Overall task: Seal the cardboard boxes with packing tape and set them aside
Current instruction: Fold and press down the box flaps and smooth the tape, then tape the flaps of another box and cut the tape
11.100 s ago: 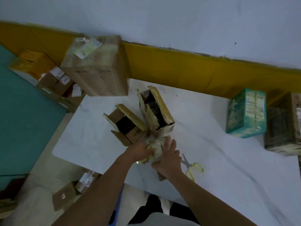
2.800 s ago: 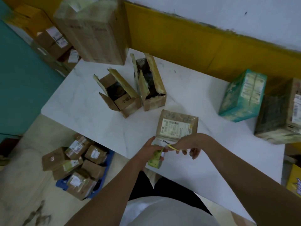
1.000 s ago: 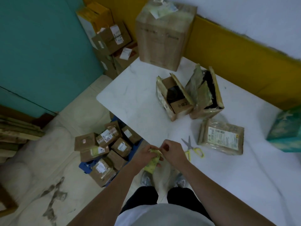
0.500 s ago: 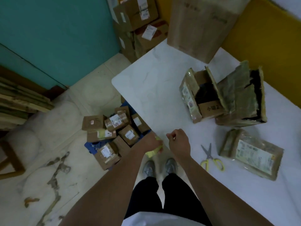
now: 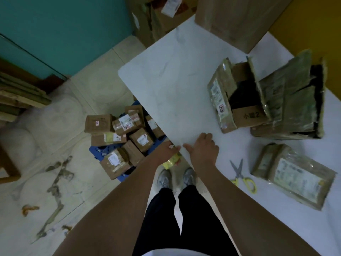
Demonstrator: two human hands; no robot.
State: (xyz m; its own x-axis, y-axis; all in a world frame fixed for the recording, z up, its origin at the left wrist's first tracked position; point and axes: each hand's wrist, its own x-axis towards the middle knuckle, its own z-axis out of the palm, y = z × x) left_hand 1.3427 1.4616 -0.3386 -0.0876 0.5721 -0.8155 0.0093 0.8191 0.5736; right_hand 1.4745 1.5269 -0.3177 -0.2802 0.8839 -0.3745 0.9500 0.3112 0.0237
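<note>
My left hand [image 5: 168,149] hangs just off the near edge of the white table [image 5: 171,85] and grips a yellow tape roll [image 5: 172,162], mostly hidden below it. My right hand [image 5: 203,150] rests on the table edge beside it, fingers curled under, thumb out toward the left hand; whether it pinches a tape end is unclear. A sealed, tape-wrapped box [image 5: 293,174] lies flat at the right. Two opened boxes stand further back: a small one [image 5: 238,100] with flaps up and a larger taped one [image 5: 293,102] next to it.
Yellow-handled scissors [image 5: 241,176] lie on the table right of my right hand. A big carton [image 5: 239,17] stands at the table's far corner. Several sealed small boxes [image 5: 121,139] are piled on a blue pallet on the floor left of the table. My feet [image 5: 175,177] show below.
My view has tilted further down and left. My right hand moved from beside the roll onto the table edge; my left still holds the roll.
</note>
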